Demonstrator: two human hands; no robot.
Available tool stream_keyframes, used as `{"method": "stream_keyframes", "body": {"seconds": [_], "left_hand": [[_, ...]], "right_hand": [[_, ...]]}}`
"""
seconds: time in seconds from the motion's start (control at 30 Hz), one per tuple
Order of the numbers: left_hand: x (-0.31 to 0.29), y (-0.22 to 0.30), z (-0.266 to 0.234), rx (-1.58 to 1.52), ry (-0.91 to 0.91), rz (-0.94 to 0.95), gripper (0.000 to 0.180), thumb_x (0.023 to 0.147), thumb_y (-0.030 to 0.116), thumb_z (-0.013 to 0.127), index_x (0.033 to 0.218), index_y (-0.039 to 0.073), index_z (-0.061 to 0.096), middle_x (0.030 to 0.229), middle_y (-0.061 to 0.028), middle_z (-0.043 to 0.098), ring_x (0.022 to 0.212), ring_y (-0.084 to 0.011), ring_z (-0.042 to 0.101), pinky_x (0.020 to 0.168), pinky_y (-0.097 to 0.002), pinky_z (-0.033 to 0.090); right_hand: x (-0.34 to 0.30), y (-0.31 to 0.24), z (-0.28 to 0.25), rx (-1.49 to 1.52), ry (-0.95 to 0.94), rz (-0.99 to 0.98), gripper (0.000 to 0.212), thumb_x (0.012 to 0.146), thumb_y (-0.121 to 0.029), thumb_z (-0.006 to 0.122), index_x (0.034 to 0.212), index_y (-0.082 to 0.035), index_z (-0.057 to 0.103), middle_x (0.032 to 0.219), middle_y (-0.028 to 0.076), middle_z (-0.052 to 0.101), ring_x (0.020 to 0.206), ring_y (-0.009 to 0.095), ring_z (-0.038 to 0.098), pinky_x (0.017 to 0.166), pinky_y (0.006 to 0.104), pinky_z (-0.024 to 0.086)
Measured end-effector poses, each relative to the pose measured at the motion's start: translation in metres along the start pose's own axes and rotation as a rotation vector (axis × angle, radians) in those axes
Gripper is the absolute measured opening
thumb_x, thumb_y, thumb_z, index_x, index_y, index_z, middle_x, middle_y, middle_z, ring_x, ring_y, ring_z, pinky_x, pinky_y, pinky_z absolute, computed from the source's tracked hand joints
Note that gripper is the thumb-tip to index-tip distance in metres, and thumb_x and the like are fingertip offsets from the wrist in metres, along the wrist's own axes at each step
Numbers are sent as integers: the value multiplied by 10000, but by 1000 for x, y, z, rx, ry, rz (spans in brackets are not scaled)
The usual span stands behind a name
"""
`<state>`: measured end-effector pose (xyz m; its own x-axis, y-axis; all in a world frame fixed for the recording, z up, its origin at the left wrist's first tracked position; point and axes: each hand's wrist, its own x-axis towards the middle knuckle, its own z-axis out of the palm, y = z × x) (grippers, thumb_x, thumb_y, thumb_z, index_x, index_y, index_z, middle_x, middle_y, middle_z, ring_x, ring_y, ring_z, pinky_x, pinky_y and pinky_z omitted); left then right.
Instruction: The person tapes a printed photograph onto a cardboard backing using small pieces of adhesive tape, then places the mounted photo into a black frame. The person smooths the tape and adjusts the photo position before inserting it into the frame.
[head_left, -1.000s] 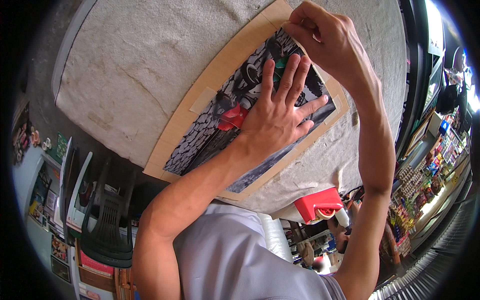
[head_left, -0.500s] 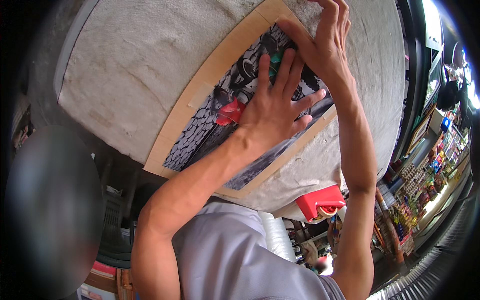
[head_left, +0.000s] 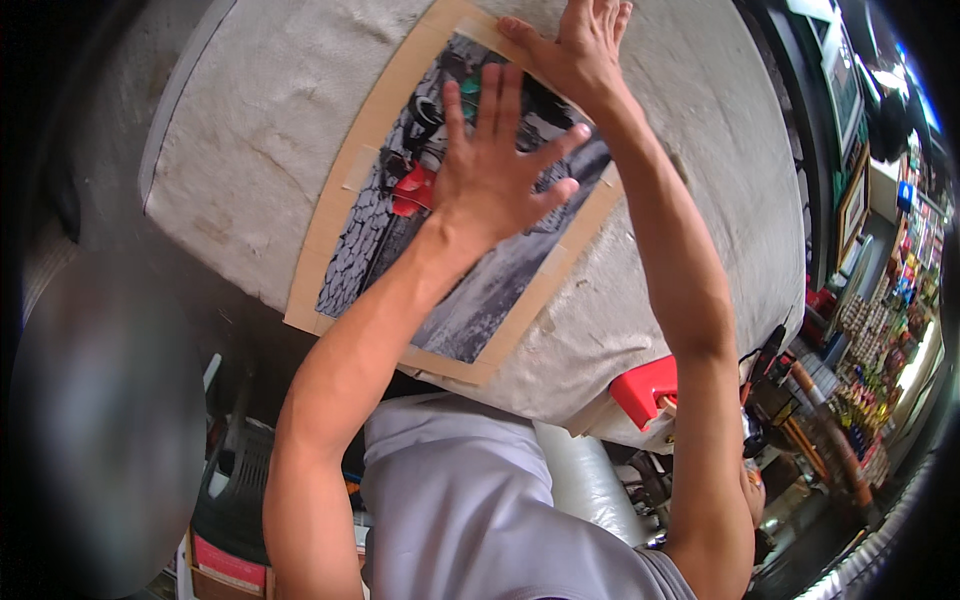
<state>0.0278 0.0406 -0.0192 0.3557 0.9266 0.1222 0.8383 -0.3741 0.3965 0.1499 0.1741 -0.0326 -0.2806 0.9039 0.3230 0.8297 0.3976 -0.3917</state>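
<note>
Grey, red-flecked print lies on a tan board, its long axis running one to seven o'clock, beneath the nearer left hand, fingers splayed; toward seven from the right hand, whose thumb stands apart.

Soft, fairly even light falls on the pale cloth around my left grip, whose fingers look slightly motion-blurred. White glare burns out the rim far to the right of my right grip. Well below and left of my left grip, a dark slatted chair sinks into shadow beside a smeared, featureless grey oval. Fisheye distortion bows the cloth's edges, and black vignetting closes the corners.
</note>
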Motion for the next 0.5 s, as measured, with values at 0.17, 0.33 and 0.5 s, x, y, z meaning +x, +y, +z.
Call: {"method": "stream_keyframes", "body": {"seconds": [0.17,0.33,0.5], "left_hand": [[2,-1,8,134,-19,56,600,907,706,455,1467,498,394,1602,-312,117,1512,-447,4,1126,-725,61],[0,-18,23,275,104,131,632,891,767,405,1479,555,316,1602,-278,180,1502,-439,119,1134,-704,95],[1,-34,31,290,100,133,604,887,760,433,1456,599,314,1600,-260,203,1490,-446,165,1151,-666,105]], "right_hand": [[-56,-17,-78,349,300,378,307,841,-138,716,1114,-59,598,1136,192,611,1149,363,567,975,451,445],[-225,-135,-207,771,343,621,103,901,-8,658,990,-30,610,881,45,643,802,121,554,722,261,417],[-425,-180,-249,276,415,1057,246,883,-75,722,1075,-31,574,1113,104,604,884,150,576,711,297,453]]}}
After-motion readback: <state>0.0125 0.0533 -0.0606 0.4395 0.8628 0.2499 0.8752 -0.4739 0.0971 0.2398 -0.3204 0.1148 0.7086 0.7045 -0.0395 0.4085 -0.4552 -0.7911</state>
